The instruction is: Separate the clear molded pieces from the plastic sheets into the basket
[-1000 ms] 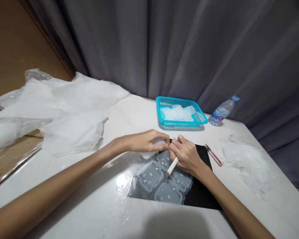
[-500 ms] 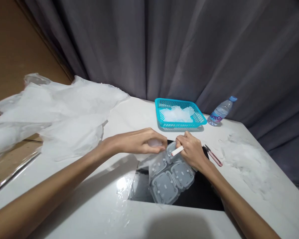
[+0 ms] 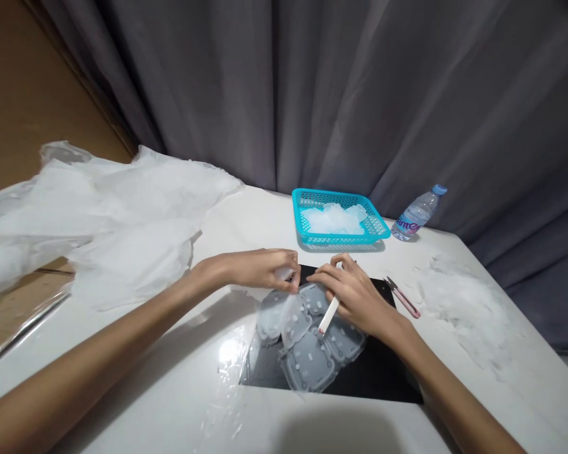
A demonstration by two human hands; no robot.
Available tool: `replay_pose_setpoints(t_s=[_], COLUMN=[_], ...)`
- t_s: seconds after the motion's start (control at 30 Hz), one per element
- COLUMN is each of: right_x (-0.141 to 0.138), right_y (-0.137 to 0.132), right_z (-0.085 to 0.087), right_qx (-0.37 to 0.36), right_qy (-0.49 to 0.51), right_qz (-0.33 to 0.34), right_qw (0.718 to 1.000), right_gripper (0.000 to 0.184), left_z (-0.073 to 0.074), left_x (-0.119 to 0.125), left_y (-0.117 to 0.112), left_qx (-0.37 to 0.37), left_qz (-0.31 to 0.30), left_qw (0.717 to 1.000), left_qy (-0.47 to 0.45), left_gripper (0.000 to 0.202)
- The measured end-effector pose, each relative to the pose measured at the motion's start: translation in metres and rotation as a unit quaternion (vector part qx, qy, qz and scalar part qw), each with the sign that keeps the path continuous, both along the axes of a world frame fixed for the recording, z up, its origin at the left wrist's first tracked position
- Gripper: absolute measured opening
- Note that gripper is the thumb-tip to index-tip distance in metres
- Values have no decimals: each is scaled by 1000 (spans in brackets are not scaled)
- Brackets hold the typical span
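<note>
A translucent moulded plastic sheet (image 3: 307,362) with rounded square sections and small raised dots lies on a black mat (image 3: 378,372). My left hand (image 3: 277,270) is closed at its upper left edge, pinching a thin translucent plastic piece (image 3: 291,318) that stands partly lifted. Some whitish plastic also shows inside that hand. My right hand (image 3: 353,293) rests over the sheet's upper right part, fingers bent. It holds a slim white stick-like tool (image 3: 330,315) with a reddish tip pointing down toward the sheet; the tool's other end is hidden.
Behind the mat stands a blue basket (image 3: 343,239) holding translucent pieces, beside a water bottle (image 3: 419,214). Pink-handled thread snips (image 3: 404,297) lie right of the mat, near a heap of clear plastic scraps (image 3: 473,315). A large pile of white translucent sheets (image 3: 123,221) covers the left.
The sheet has come down flatter on the mat. My right hand has loosened from a fist to spread, bent fingers, and the white tool now points lower. My left hand has shifted slightly left.
</note>
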State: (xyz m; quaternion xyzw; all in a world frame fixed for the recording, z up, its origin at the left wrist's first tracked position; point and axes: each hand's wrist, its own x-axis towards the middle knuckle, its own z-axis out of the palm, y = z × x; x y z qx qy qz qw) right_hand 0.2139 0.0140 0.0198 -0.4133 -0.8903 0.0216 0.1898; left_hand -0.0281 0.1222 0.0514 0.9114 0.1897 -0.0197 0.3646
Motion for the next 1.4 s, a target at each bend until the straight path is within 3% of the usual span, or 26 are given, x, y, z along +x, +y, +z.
replay_pose_setpoints(t_s=[0.07, 0.17, 0.27, 0.37, 0.47, 0.67, 0.83, 1.07, 1.4], right_x=[-13, -31, -42, -42, -38, -27, -15, 1, 10], right_y=[-7, -15, -18, -15, -12, -10, -10, -6, -6], right_z=[2, 2, -2, -7, -6, 6, 3, 6, -1], right_qx=[-4, -14, -42, -85, -129, -132, -133, -122, -116], right_qy=[46, 87, 99, 116, 128, 90, 40, 21, 13], right_qz=[4, -22, -52, -60, -56, -27, 1, 47, 34], right_qw=[999, 996, 993, 988, 982, 987, 990, 991, 993], right_gripper=[35, 17, 30, 32, 33, 29, 17, 18, 20], left_z=[-3, -3, 1, 2, 0, 1, 5, 2, -11], left_x=[-1, -1, 1, 2, 2, 5, 6, 8, 12], left_y=[0, -3, -7, -10, -9, -8, -13, -15, -18], left_qx=[-10, -54, -78, -83, -119, -216, -188, -173, -155], left_qz=[-3, -4, -19, -29, -15, -37, -41, -51, -28], left_qw=[1000, 998, 997, 996, 993, 976, 981, 984, 987], left_qy=[-9, 12, 7, -23, 5, 8, 28, -8, -14], left_gripper=[25, 28, 29, 28, 29, 26, 27, 29, 33])
